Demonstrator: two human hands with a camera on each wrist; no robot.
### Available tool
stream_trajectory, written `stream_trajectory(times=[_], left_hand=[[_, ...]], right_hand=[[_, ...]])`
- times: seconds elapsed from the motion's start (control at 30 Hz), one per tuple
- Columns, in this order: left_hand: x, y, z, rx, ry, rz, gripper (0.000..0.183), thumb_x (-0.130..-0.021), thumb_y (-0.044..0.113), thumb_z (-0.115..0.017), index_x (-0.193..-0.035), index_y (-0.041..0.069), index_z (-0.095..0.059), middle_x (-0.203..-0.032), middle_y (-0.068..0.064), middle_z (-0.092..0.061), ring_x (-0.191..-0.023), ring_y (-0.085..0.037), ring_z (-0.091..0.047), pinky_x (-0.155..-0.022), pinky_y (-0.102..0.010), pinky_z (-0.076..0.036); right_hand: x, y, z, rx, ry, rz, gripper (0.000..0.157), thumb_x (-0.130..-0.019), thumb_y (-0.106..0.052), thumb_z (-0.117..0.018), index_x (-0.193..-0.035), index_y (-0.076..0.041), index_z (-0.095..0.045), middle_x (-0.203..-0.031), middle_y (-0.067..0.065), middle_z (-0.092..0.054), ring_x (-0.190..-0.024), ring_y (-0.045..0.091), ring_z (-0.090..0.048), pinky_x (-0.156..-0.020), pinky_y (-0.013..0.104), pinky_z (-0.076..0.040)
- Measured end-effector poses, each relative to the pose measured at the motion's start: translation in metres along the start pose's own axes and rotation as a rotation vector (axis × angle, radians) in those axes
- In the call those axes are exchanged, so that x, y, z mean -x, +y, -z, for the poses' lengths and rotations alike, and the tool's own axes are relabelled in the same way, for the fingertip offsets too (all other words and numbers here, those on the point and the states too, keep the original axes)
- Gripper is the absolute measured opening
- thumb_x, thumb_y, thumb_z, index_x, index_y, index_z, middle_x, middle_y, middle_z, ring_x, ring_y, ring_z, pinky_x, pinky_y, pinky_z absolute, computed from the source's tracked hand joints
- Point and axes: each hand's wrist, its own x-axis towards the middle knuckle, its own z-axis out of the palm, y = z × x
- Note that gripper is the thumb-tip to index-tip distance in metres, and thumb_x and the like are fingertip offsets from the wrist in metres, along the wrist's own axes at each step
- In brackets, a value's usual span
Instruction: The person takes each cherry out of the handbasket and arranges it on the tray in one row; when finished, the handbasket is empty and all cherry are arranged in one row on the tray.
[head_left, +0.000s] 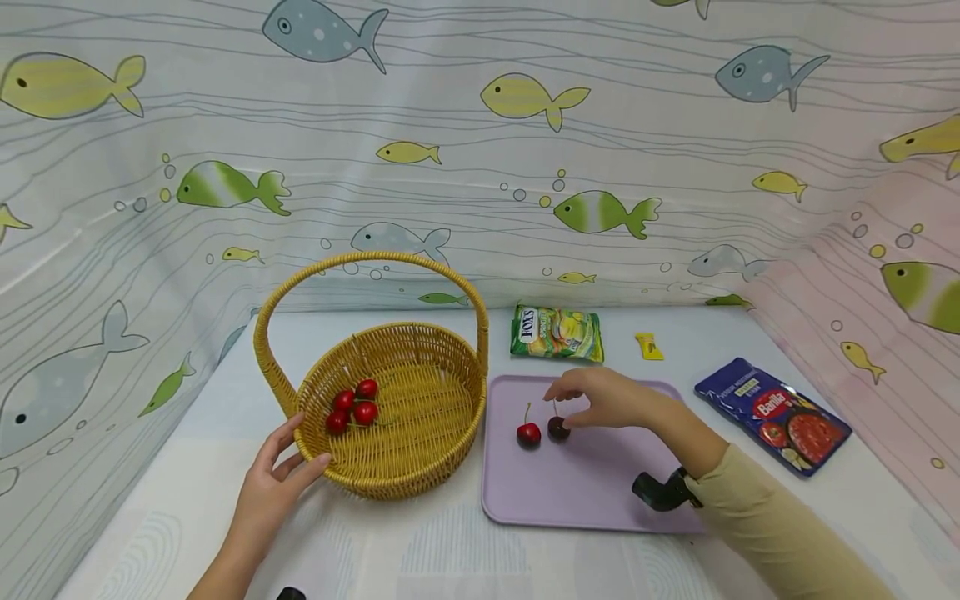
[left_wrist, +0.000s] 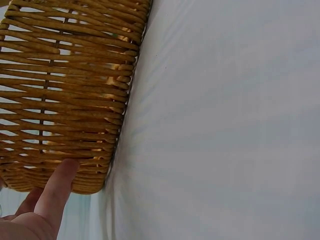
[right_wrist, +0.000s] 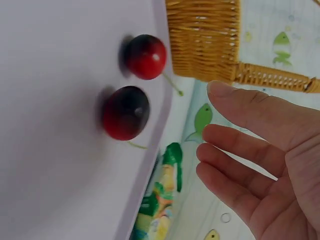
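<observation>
My left hand [head_left: 275, 479] rests against the near left side of a round wicker basket [head_left: 420, 483], a straight finger [left_wrist: 59, 192] touching its outer weave. Inside the basket several red cherries [head_left: 365, 412] lie together at the left. Over the lilac tray my right hand [head_left: 603, 398] hovers with fingers apart and nothing between them, close to a dark cherry [head_left: 557, 429]. Beside that one sits a redder cherry [head_left: 528, 435], stem up. In the right wrist view both the dark cherry [right_wrist: 126, 114] and the red cherry [right_wrist: 145, 57] lie off the fingertips.
The lilac tray [head_left: 555, 500] stands right of the basket, whose tall handle [head_left: 375, 257] arches up. Behind the tray lie a green Fox's candy bag [head_left: 557, 333] and a small yellow wrapped candy [head_left: 649, 346]. A blue Barilla pouch [head_left: 774, 415] is at the right.
</observation>
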Motion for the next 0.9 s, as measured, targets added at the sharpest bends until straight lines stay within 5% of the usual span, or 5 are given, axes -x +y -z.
stream_trajectory(times=[0.27, 0.5, 0.9], left_hand=[[0.000, -0.001, 0.001, 0.005, -0.002, 0.028, 0.078, -0.090, 0.025, -0.063, -0.150, 0.017, -0.014, -0.148, -0.020, -0.016, -0.126, -0.036, -0.035, -0.074, -0.011, -0.044], [0.000, -0.001, 0.000, 0.004, -0.001, 0.032, 0.079, -0.090, 0.025, -0.064, -0.150, 0.017, -0.014, -0.148, -0.020, -0.017, -0.127, -0.038, -0.035, -0.074, -0.011, -0.044], [0.001, 0.000, -0.001, 0.012, 0.011, 0.010, 0.077, -0.090, 0.027, -0.064, -0.150, 0.016, -0.017, -0.147, -0.018, -0.019, -0.126, -0.038, -0.035, -0.075, -0.010, -0.044]], right_hand=[[-0.018, -0.031, 0.014, 0.081, 0.005, 0.055, 0.033, -0.080, -0.015, -0.074, -0.112, -0.013, -0.066, -0.107, -0.006, -0.063, -0.097, 0.011, -0.058, -0.083, 0.029, -0.049], [-0.040, -0.052, 0.012, 0.108, -0.018, 0.203, 0.032, -0.082, -0.016, -0.073, -0.112, -0.011, -0.065, -0.107, -0.004, -0.062, -0.098, 0.012, -0.058, -0.083, 0.029, -0.048], [-0.072, -0.085, 0.010, 0.184, -0.052, 0.307, 0.028, -0.082, -0.011, -0.071, -0.109, -0.008, -0.064, -0.106, 0.000, -0.063, -0.099, 0.015, -0.058, -0.086, 0.023, -0.044]])
